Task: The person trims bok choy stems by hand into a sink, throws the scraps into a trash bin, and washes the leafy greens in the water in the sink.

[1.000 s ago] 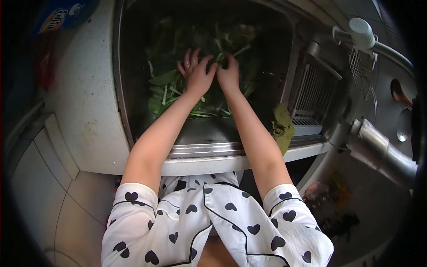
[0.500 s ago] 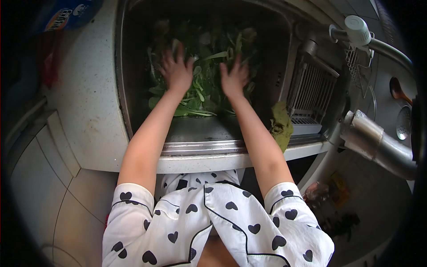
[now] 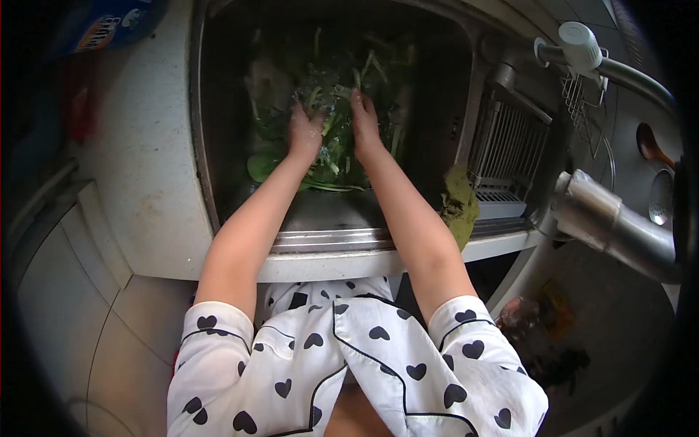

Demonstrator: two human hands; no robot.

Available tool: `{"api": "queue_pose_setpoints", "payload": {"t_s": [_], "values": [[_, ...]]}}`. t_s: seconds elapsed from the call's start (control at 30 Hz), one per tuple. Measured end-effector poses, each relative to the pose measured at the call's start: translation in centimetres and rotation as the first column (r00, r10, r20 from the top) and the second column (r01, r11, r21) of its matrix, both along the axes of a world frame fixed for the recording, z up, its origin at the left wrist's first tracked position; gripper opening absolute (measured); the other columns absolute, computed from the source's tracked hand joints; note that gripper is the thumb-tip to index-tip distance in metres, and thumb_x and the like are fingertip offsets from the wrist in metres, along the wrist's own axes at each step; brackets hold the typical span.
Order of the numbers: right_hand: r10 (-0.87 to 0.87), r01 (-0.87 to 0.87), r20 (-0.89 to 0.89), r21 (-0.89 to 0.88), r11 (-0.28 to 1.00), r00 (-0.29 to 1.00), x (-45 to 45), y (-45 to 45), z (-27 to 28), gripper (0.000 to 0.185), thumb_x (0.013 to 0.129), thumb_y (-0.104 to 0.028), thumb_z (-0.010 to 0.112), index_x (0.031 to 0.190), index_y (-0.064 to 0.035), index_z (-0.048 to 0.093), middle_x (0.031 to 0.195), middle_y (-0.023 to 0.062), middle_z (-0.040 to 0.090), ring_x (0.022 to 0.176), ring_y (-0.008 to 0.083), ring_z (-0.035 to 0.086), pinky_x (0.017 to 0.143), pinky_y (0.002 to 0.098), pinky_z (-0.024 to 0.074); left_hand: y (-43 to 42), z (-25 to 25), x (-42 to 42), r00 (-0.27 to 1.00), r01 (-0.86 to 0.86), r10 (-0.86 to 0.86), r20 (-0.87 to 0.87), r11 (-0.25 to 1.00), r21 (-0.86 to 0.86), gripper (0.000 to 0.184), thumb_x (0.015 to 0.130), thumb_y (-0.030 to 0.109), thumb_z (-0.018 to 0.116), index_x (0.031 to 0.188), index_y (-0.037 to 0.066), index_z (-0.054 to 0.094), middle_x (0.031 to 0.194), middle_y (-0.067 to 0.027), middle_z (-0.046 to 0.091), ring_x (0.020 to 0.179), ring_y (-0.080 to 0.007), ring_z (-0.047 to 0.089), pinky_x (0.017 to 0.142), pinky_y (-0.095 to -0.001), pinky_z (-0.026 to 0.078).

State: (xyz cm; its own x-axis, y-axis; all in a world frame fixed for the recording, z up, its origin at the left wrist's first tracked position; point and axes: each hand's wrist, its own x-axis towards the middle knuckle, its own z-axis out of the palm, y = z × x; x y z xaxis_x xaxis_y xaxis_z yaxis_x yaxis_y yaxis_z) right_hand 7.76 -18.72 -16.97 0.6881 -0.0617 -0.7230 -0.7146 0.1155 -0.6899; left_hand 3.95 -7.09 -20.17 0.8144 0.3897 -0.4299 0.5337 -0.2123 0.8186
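Note:
Leafy greens (image 3: 331, 156) lie in water in the metal sink (image 3: 328, 215). My left hand (image 3: 306, 133) is partly under the water at the left side of the greens, its thumb apart from the other fingers. To its right, my right hand (image 3: 365, 124) is turned on edge against the greens, fingertips pointing away from me. Leaves and splashing water fill the gap between the two hands. Water and leaves partly hide the fingertips, and whether the right hand grips any leaf cannot be made out.
A green cloth (image 3: 459, 204) hangs over the sink's right front edge. Beside it stands a dish rack (image 3: 510, 156). A metal pipe (image 3: 611, 226), a ladle (image 3: 650, 146) and a skimmer (image 3: 660, 198) are at the right. A blue packet (image 3: 109, 28) lies at the upper left.
My hands first moved apart, then came closer together again on both sides of the greens. The greens have shifted, and water now splashes between the hands.

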Motion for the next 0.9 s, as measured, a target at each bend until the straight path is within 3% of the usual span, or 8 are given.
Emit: {"api": "queue_pose_setpoints", "payload": {"t_s": [0.27,0.4,0.43,0.5,0.63,0.77,0.83,0.9], "values": [[-0.048,0.021,0.172,0.159,0.987,0.984,-0.3,-1.3,6.6,0.050,0.077,-0.007,0.066,0.122,-0.0010,0.044,0.108,0.0097,0.058,0.096,0.0173,0.056,0.084,0.0289,0.0436,0.7,9.7,0.4,0.991,-0.101,0.130,0.027,0.872,-0.480,0.028,0.088,0.017,0.058,0.105,-0.005,0.054,0.095,-0.0106,0.063,0.087,-0.0143,0.056,0.079,-0.0288,0.044],[0.271,-0.164,0.231,-0.397,0.903,0.934,-0.5,-4.8,3.7,0.054,0.081,-0.011,0.059,0.131,-0.0044,0.040,0.122,0.0198,0.051,0.112,0.0274,0.050,0.092,0.0341,0.0391,4.0,5.2,0.0,0.997,-0.075,0.074,-0.030,0.995,-0.062,0.050,0.083,0.019,0.062,0.127,0.003,0.044,0.119,-0.0210,0.053,0.112,-0.0315,0.051,0.094,-0.0362,0.038],[0.457,-0.344,0.007,-0.649,0.678,0.889,-0.2,-5.5,3.7,0.065,0.083,-0.023,0.060,0.139,-0.0099,0.029,0.138,0.0265,0.031,0.129,0.0370,0.030,0.102,0.0409,0.0283,4.1,4.8,0.5,0.998,-0.055,0.057,-0.008,0.983,0.174,0.056,0.083,0.024,0.062,0.131,0.006,0.039,0.126,-0.0216,0.045,0.118,-0.0341,0.043,0.098,-0.0406,0.033],[0.474,-0.272,0.050,-0.765,0.584,0.879,0.8,-5.0,2.6,0.079,0.082,-0.036,0.060,0.142,-0.0129,0.015,0.141,0.0288,0.017,0.132,0.0411,0.017,0.104,0.0479,0.0196,4.2,3.9,1.9,0.999,-0.027,0.012,0.030,0.797,0.604,0.069,0.081,0.032,0.063,0.139,0.014,0.030,0.140,-0.0230,0.030,0.129,-0.0392,0.029,0.104,-0.0494,0.023],[0.433,-0.169,0.119,-0.805,0.569,0.893,4.7,-2.8,-0.7,0.093,0.080,-0.053,0.058,0.146,-0.0151,0.003,0.144,0.0312,0.006,0.135,0.0450,0.006,0.106,0.0557,0.0110,3.5,0.8,6.4,0.995,0.055,0.000,-0.096,0.818,0.573,0.079,0.080,0.063,0.048,0.143,0.024,0.021,0.147,-0.0212,0.013,0.136,-0.0396,0.011,0.103,-0.0630,0.009],[0.606,-0.354,-0.085,-0.871,0.340,0.791,6.3,0.1,-2.8,0.083,0.083,-0.053,0.052,0.145,-0.0137,0.012,0.142,0.0287,0.018,0.133,0.0440,0.014,0.106,0.0555,0.0144,1.1,-0.3,7.0,0.869,0.456,-0.441,-0.224,0.536,0.710,0.076,0.082,0.060,0.050,0.143,0.022,0.025,0.145,-0.0200,0.021,0.136,-0.0379,0.013,0.104,-0.0618,0.012],[0.741,-0.352,-0.155,-0.929,0.116,0.654,6.1,-0.6,-3.1,0.074,0.084,-0.045,0.052,0.142,-0.0120,0.021,0.138,0.0263,0.028,0.131,0.0429,0.021,0.105,0.0545,0.0200,3.0,-1.7,7.1,0.865,0.434,-0.484,-0.137,0.581,0.688,0.074,0.081,0.060,0.049,0.141,0.020,0.030,0.143,-0.0209,0.025,0.134,-0.0393,0.017,0.106,-0.0579,0.013],[0.645,-0.352,-0.172,-0.922,0.160,0.745,6.5,-2.2,-2.5,0.073,0.083,-0.043,0.054,0.141,-0.0108,0.023,0.139,0.0240,0.030,0.131,0.0426,0.023,0.104,0.0538,0.0220,4.4,-0.1,7.4,0.886,0.315,-0.457,-0.079,0.467,0.826,0.067,0.083,0.049,0.055,0.136,0.014,0.035,0.142,-0.0206,0.028,0.128,-0.0395,0.030,0.103,-0.0497,0.029]]}}
